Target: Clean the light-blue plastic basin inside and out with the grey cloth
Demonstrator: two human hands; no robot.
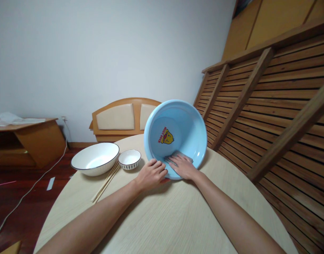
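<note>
Left hand [152, 174] curled over near rim of light-blue basin [189, 130], grasping it; right hand [184, 166] laid flat, unclenched, pressing gray cloth [175, 153] against basin's lower inner side. Basin tilted up on edge on round table [172, 215], duck print [167, 137] showing inside. Wiping seems under way, unfinished; how much surface is done, cannot tell. Large bowl [95, 157], small bowl [129, 157], chopsticks [106, 183] left of basin, untouched.

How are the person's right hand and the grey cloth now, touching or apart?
Touching. The head view shows the right hand lying over the cloth, inside the basin, with no gap visible between them.
</note>
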